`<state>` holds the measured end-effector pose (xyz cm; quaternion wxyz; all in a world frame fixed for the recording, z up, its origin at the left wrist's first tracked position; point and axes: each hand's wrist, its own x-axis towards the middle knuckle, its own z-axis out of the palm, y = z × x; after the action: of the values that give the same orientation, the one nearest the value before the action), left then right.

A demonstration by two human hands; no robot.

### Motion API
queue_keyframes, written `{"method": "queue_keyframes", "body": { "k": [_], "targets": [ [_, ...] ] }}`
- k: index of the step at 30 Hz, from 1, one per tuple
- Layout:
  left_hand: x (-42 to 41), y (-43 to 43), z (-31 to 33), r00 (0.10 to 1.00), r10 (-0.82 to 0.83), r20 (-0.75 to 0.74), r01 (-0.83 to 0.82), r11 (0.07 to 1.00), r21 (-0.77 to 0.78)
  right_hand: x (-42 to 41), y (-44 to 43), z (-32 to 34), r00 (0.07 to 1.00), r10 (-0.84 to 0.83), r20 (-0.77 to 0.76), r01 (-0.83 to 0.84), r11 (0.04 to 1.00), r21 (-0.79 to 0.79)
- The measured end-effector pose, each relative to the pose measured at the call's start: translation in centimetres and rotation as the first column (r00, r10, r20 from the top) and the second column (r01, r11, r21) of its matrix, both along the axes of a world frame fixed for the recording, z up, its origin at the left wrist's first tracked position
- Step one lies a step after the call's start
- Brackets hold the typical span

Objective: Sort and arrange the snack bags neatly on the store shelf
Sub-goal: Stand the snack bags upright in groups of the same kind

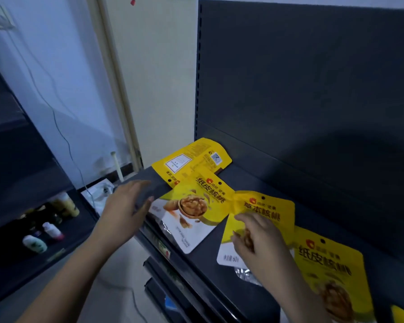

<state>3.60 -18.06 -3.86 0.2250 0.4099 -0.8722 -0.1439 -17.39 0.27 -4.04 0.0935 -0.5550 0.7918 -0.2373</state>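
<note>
Several yellow walnut snack bags lie flat on the dark shelf point(278, 197). The far bag point(191, 159) is back side up at the shelf's left rear. A second bag point(191, 210) lies face up, overlapping it and hanging over the front edge. My left hand point(126, 206) hovers open just left of that bag, fingers spread. A third bag point(266, 213) lies in the middle; my right hand point(257, 238) rests on it with fingers curled at its surface, holding nothing. A fourth bag point(331, 276) lies face up at the right.
The shelf's dark back panel point(313, 89) rises behind the bags. Lower shelf tiers point(173, 287) stick out below the front edge. A second dark rack at the left holds small bottles point(44, 229). A white wall with a hanging cable is behind.
</note>
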Motion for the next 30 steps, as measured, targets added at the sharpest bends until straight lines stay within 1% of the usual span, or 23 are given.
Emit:
{"method": "queue_keyframes", "body": {
  "k": [3,5,7,9,11,14,18,20,22,26,30],
  "targets": [
    [0.1,-2.6,-0.9,0.999,0.007,0.044,-0.007,1.000,0.000,0.5,-2.9,-0.2,0.997,0.042,-0.057,-0.027,0.967,0.252],
    [0.0,-4.2,-1.5,0.996,0.006,0.092,-0.006,1.000,-0.009,1.3,-4.4,-0.2,0.998,0.062,-0.022,-0.050,0.936,0.348],
    [-0.5,-6.0,-2.1,0.986,-0.017,0.168,0.025,0.999,-0.046,2.1,-5.8,-0.4,0.999,0.039,-0.013,-0.031,0.923,0.383],
    [-1.7,-8.0,-2.7,0.965,-0.060,0.254,0.089,0.991,-0.105,2.8,-7.4,-1.1,0.999,-0.004,-0.036,0.018,0.919,0.394],
    [-3.4,-10.0,-3.3,0.942,-0.095,0.321,0.160,0.970,-0.184,3.2,-9.2,-1.8,0.998,-0.061,-0.024,0.065,0.907,0.416],
    [-5.6,-12.4,-4.0,0.893,-0.186,0.409,0.318,0.905,-0.283,3.6,-11.5,-2.6,0.990,-0.142,0.004,0.123,0.874,0.469],
    [-7.0,-15.1,-4.5,0.792,-0.331,0.514,0.526,0.797,-0.297,3.1,-13.0,-2.8,0.968,-0.249,0.012,0.207,0.831,0.516],
    [-7.2,-16.2,-4.9,0.748,-0.418,0.516,0.616,0.726,-0.305,2.7,-13.3,-2.7,0.957,-0.287,0.039,0.219,0.804,0.553],
    [-7.3,-17.2,-5.2,0.720,-0.481,0.500,0.670,0.670,-0.319,2.3,-13.3,-2.5,0.953,-0.299,0.057,0.211,0.785,0.583],
    [-7.2,-18.2,-5.6,0.687,-0.593,0.419,0.723,0.616,-0.314,1.4,-12.0,-2.2,0.944,-0.321,0.077,0.217,0.780,0.587],
    [-7.5,-17.8,-4.8,0.674,-0.673,0.304,0.734,0.560,-0.386,0.0,-8.7,-1.6,0.915,-0.384,0.126,0.234,0.758,0.609]
  ]
}}
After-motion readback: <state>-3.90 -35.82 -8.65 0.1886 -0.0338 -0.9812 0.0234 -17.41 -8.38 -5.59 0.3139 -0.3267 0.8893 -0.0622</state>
